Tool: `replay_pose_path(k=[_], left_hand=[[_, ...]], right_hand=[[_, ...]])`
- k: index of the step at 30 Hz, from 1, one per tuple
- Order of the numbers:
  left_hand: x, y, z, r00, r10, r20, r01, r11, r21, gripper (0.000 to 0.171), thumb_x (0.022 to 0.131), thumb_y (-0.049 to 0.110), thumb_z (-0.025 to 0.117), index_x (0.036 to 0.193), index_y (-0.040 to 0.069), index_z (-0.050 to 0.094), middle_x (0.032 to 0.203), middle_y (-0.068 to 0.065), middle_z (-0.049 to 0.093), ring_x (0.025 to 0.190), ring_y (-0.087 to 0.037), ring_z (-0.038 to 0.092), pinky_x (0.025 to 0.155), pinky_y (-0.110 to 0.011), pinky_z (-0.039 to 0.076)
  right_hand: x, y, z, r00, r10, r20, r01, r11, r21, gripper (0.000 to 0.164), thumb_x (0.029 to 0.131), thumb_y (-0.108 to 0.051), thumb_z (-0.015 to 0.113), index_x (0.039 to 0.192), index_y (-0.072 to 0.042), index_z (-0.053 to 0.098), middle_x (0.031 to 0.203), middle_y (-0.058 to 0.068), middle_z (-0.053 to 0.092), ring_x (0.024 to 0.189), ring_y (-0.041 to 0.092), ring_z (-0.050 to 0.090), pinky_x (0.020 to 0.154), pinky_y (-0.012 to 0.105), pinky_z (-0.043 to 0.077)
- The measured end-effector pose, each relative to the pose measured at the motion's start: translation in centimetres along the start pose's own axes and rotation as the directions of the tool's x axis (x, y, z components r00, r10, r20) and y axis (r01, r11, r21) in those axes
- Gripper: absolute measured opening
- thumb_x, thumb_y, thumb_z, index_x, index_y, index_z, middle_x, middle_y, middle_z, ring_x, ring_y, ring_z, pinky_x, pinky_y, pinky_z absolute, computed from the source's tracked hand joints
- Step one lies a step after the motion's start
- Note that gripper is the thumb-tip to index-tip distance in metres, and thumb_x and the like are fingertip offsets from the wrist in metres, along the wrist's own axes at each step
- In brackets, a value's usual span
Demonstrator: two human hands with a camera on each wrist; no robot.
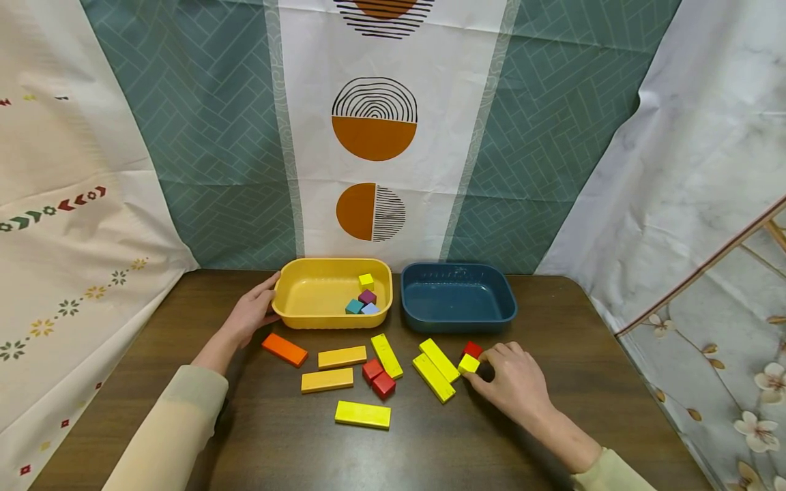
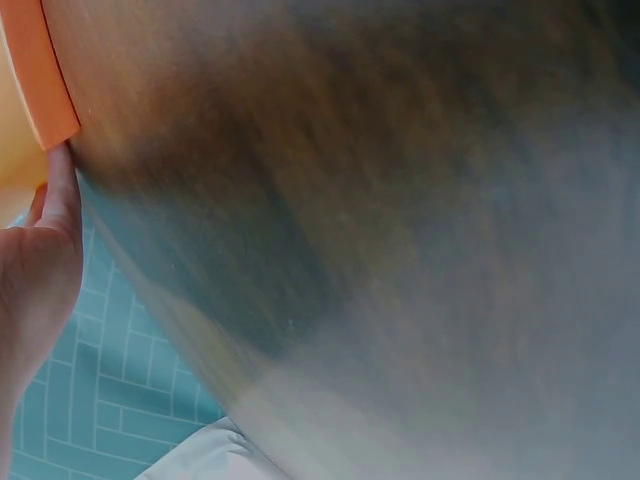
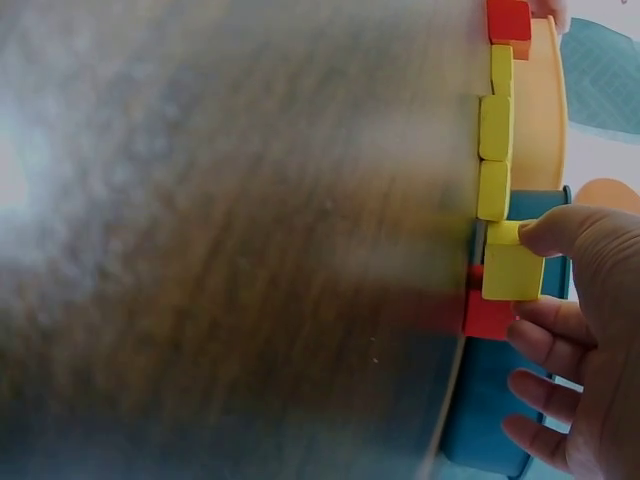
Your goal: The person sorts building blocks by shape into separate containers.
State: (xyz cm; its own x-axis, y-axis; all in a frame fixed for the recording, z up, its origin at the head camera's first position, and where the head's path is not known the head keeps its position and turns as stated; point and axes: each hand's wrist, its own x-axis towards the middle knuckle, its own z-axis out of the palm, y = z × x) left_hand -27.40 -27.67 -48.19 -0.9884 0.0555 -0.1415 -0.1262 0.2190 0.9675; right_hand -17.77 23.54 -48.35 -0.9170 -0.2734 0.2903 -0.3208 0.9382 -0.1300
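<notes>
Between thumb and fingers my right hand (image 1: 518,379) pinches a yellow cube (image 1: 469,364), seen close up as a yellow cube (image 3: 513,262) in the right wrist view. Just behind it is a red cube (image 1: 472,349). My left hand (image 1: 248,315) rests at the left end of the yellow tray (image 1: 307,321), fingers along its outer wall. Inside that tray lie a yellow cube (image 1: 366,281), a purple cube (image 1: 367,297), a teal cube (image 1: 353,307) and a light blue cube (image 1: 370,309). Left of my right hand are two yellow blocks (image 1: 433,378) side by side.
A dark blue tray (image 1: 459,326) stands right of the yellow one. In front lie an orange block (image 1: 285,349), two light orange blocks (image 1: 327,380), two red cubes (image 1: 383,385) and further yellow blocks (image 1: 362,414). A patterned cloth (image 1: 227,136) hangs behind the table (image 1: 276,450).
</notes>
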Motion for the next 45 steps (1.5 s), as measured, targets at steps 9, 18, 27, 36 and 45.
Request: replay_pose_path(k=[9,18,27,36,45], left_hand=[[0.2,-0.1,-0.1,1.0,0.002,-0.005,-0.002,1.0,-0.003,0.058,0.11,0.024,0.035,0.165,0.022,0.018,0.169,-0.015,0.017,0.137,-0.042,0.044,0.107,-0.054,0.043],[0.4,-0.3,-0.1,1.0,0.014,-0.001,-0.014,0.999,-0.032,0.058,0.109,0.022,0.035,0.165,0.023,0.02,0.168,-0.018,0.019,0.134,-0.043,0.046,0.106,-0.056,0.043],[0.5,-0.4,-0.2,1.0,0.011,-0.002,-0.011,1.0,-0.012,0.058,0.11,0.023,0.036,0.165,0.021,0.019,0.168,-0.016,0.018,0.133,-0.04,0.048,0.104,-0.052,0.046],[0.4,-0.4,-0.2,1.0,0.011,0.001,-0.011,1.0,-0.015,0.058,0.11,0.024,0.036,0.165,0.02,0.02,0.168,-0.016,0.019,0.133,-0.04,0.048,0.103,-0.051,0.046],[0.3,-0.5,-0.4,1.0,0.011,0.002,-0.011,1.0,-0.009,0.058,0.11,0.026,0.036,0.165,0.022,0.02,0.169,-0.015,0.018,0.134,-0.041,0.048,0.104,-0.051,0.046]], right_hand=[[0.0,0.4,-1.1,0.995,-0.051,-0.089,0.054,0.998,0.03,0.036,0.074,-0.042,0.088,0.091,-0.013,0.076,0.086,-0.003,0.066,0.087,0.021,0.055,0.072,0.038,0.05],[0.7,0.4,-2.7,0.989,-0.055,-0.138,0.07,0.992,0.102,0.034,0.075,-0.041,0.089,0.092,-0.014,0.076,0.087,-0.004,0.066,0.091,0.02,0.056,0.074,0.039,0.051],[2.0,-0.1,-3.9,0.981,-0.06,-0.182,0.09,0.983,0.161,0.032,0.079,-0.039,0.085,0.097,-0.013,0.076,0.093,-0.001,0.069,0.096,0.022,0.057,0.078,0.041,0.053],[3.5,-1.1,-4.5,0.973,-0.078,-0.219,0.12,0.975,0.185,0.032,0.08,-0.039,0.085,0.095,-0.013,0.076,0.092,-0.003,0.067,0.098,0.021,0.056,0.078,0.039,0.052],[4.9,-2.2,-4.8,0.97,-0.094,-0.223,0.137,0.973,0.186,0.033,0.082,-0.041,0.084,0.097,-0.012,0.076,0.095,-0.001,0.069,0.101,0.022,0.057,0.08,0.04,0.053]])
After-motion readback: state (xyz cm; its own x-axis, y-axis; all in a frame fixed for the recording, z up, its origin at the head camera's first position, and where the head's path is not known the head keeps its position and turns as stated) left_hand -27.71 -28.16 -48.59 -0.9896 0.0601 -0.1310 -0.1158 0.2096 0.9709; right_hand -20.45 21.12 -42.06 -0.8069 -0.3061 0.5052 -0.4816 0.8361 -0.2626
